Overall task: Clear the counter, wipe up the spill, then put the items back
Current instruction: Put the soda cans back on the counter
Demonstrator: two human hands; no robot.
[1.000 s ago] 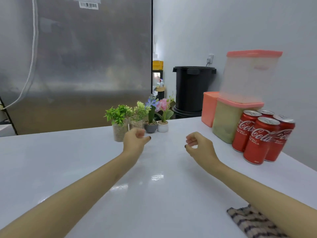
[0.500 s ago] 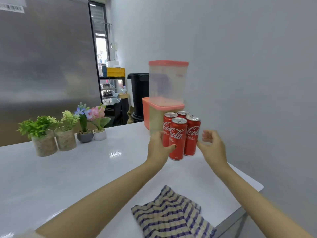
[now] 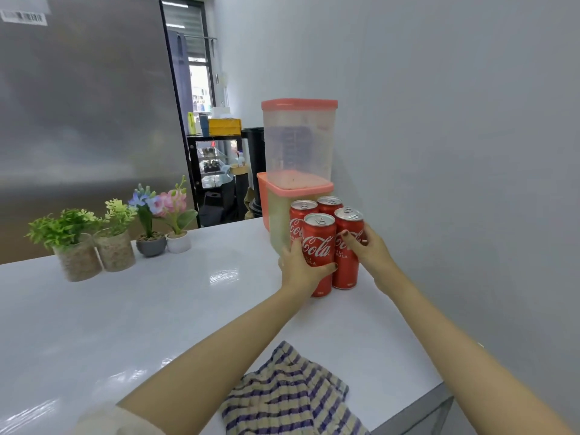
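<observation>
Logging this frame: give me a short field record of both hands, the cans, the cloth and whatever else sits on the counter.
left hand: grips front can, thumb across its label
right hand: grips right can
cans: four, upright, clustered on the counter
containers: two, pink-lidded, stacked, directly behind the cans
cloth: striped, crumpled at the near edge, untouched
plants: four, potted, far left
spill: none discernible
</observation>
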